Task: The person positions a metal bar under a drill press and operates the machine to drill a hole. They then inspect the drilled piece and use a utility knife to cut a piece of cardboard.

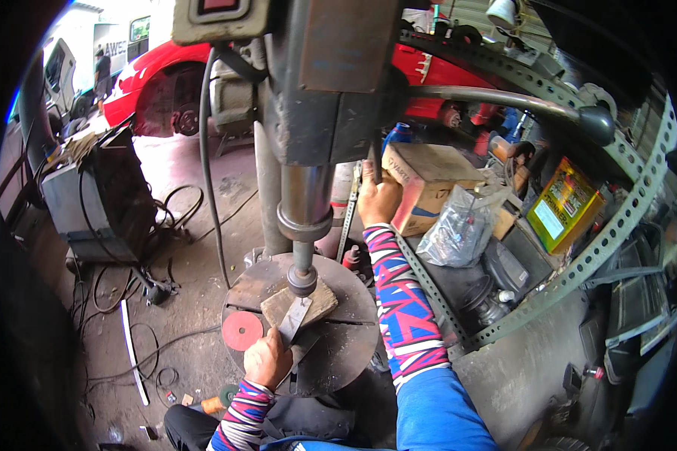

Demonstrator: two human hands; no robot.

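Observation:
A drill press stands before me, its grey head [331, 90] above a steel spindle and chuck [302, 279]. Beneath the chuck, a flat metal strip [293, 322] lies on a wooden block [320, 304] on the round steel table [346, 357]. My left hand [268, 362] is closed on the strip's near end, and the chuck hides the far end. My right hand [377, 197] reaches up beside the press, closed around a dark feed lever [377, 156]. Left of the block, a red abrasive disc [242, 331] rests on the table.
At the right, a perforated metal rack [587, 270] holds a cardboard box [429, 184], a clear plastic bag [459, 229] and a yellow-green tin [564, 204]. A metal-cased machine [101, 199] with cables stands left. Behind are a red car [154, 83] and a distant person [102, 75].

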